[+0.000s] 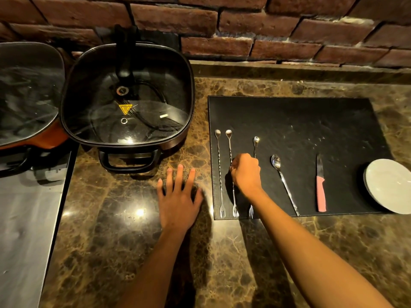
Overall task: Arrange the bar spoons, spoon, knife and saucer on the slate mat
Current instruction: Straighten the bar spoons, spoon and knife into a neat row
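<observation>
A black slate mat (300,121) lies on the marble counter. Two twisted bar spoons (219,165) (229,143) rest side by side along its left edge, fork ends toward me. My right hand (245,174) is closed over the shaft of a third bar spoon (256,143), just right of them; its knuckles touch the second one. Further right lie a plain spoon (282,176) and a knife with a pink handle (320,190). A white saucer (389,185) overhangs the mat's right edge. My left hand (178,196) lies flat on the counter left of the mat, fingers spread.
An electric pan with a glass lid (126,96) stands at the back left, its handle near my left hand. A second lidded pan (26,90) sits at the far left above a steel surface (26,218). A brick wall (266,30) closes the back.
</observation>
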Available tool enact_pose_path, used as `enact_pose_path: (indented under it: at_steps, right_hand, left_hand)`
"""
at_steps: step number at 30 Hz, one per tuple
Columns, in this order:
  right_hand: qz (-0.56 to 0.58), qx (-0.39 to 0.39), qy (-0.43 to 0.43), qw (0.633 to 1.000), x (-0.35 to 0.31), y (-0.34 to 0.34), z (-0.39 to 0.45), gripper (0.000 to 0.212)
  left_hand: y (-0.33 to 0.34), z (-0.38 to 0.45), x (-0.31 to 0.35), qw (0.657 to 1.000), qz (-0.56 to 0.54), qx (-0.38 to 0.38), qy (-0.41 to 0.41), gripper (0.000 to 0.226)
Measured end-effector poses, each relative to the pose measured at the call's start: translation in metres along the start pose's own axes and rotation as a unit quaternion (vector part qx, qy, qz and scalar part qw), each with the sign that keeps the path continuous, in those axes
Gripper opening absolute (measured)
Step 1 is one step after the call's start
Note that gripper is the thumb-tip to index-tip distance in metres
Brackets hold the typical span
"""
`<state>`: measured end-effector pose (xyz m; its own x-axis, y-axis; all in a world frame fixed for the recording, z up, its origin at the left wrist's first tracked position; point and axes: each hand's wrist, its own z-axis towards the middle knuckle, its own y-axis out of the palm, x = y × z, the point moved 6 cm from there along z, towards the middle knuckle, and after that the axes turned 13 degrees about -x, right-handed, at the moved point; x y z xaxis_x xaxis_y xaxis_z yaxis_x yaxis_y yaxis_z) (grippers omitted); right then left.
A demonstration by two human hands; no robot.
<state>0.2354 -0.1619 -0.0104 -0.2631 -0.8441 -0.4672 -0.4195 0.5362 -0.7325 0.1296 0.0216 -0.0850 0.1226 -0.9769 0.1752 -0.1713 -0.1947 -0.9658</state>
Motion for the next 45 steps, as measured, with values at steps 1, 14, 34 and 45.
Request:
enact_pose_path:
  at_steps: [1,14,34,45]
  right_hand:
    - [0.002,0.001,-0.001,1.000,0.000,0.000,0.000,0.012]
    - [0.046,0.072,0.047,0.995,0.043,-0.028,-0.003,0.010]
    - [0.000,0.035,0.030,0.999,0.036,-0.018,0.004,0.017]
    - [0.015,0.030,0.024,0.999,0.039,-0.016,0.004,0.016]
  left_hand:
    - [0.000,0.000,0.000,1.000,0.000,0.000,0.000,0.063]
    - [-0.003,-0.001,0.001,1.000,0.004,0.001,0.002,0.062]
    - [0.000,-0.001,-0.001,1.000,-0.003,-0.004,-0.006,0.063]
    - [-0.001,-0.001,-0.001,1.000,-0.001,-0.009,-0.007,0.063]
